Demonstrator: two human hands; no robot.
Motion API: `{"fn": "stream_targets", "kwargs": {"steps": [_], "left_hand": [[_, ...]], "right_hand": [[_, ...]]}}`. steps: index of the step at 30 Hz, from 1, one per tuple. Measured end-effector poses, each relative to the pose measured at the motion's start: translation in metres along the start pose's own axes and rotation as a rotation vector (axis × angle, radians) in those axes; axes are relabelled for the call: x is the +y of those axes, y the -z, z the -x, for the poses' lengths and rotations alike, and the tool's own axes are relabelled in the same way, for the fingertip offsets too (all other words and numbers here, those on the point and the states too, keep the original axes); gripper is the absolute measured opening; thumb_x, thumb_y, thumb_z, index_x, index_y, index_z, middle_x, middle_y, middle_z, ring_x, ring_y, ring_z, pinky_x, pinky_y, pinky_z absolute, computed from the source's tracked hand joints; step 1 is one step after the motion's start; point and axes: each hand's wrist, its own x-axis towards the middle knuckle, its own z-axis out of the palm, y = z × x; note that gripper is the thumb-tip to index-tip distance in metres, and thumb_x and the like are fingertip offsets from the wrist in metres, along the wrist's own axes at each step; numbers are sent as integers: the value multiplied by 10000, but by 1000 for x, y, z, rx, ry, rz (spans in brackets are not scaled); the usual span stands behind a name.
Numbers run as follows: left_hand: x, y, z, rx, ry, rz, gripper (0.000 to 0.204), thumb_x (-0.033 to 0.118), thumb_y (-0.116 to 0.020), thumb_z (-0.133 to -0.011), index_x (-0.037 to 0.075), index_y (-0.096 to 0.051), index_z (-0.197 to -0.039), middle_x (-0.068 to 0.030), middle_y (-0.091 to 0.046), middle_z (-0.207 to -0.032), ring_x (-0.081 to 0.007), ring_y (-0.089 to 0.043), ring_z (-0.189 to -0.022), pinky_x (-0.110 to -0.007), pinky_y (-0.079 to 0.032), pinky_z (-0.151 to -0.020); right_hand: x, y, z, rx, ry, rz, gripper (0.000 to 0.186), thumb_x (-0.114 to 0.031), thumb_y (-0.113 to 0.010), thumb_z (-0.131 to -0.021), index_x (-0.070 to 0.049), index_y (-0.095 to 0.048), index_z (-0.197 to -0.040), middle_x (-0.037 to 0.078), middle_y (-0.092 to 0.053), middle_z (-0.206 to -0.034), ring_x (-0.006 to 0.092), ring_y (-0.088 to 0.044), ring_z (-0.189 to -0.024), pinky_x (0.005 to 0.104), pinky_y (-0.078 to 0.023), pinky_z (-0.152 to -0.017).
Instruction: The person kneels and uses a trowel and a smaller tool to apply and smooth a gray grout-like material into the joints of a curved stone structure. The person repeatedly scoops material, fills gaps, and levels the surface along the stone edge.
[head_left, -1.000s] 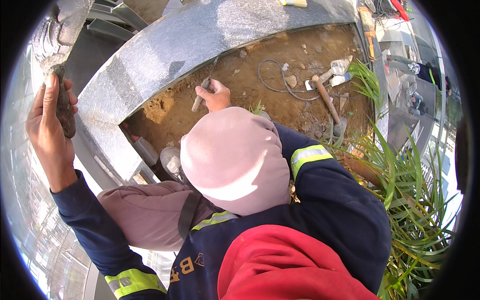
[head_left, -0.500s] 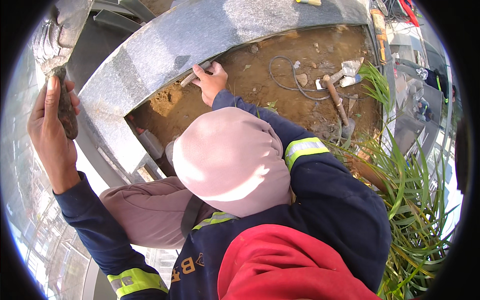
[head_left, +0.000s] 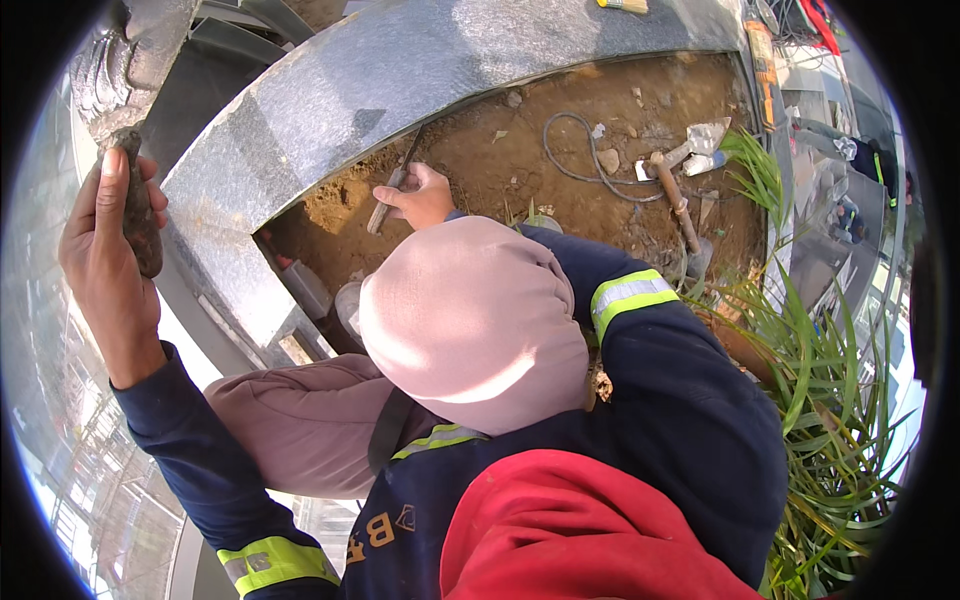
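Head view: a trowel [head_left: 128, 138] is held up to the left of the grey kerb [head_left: 380, 75] by the left hand [head_left: 108, 235], its grip wrapped round the dark, crusted handle with the thumb laid along it. Wet-looking mortar [head_left: 105, 80] is carried on the blade, so the trowel would be expected to feel stiff and blade-heavy, and the load could slide off if it were tipped; it is best held high on the handle, close to the blade. Inside the kerb's curve, over the soil [head_left: 490, 150], a thin tool [head_left: 384, 206] is pinched between the thumb and fingers of the right hand [head_left: 426, 196]. Its narrow dark blade is pointed at the kerb's inner edge; whether that edge is touched cannot be told. This tool is judged light and stiff, perhaps slightly springy at the blade, and should be taken by its pale handle. Farther right within the kerb, a hammer [head_left: 678, 205] is laid near a looped cable [head_left: 556, 160], and a brush [head_left: 622, 5] is rested on the kerb's top.
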Motion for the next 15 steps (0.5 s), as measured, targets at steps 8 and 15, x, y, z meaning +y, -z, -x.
{"fn": "stream_targets", "kwargs": {"steps": [8, 15], "left_hand": [[-3, 1, -10, -78, -107, -130, 491, 503, -648, -979, 35, -769, -1069, -54, -681, -811, -104, -623, -731, -244, -477, -673], [-10, -2, -11, -85, -216, -204, 521, 543, -635, -972, 48, -767, -1067, -41, -664, -799, -103, -611, -743, -247, -465, -711]], "right_hand": [[-147, 104, 20, -527, 779, 1151, 484, -286, -756, -892, -54, -648, -1302, 107, -642, -1198, 338, -625, -1137, 464, -504, -942], [-246, 82, -48, -536, 1198, 2334, 330, -207, -655, -933, -161, -667, -1260, 18, -590, -1070, 251, -588, -1082, 446, -447, -882]]}}
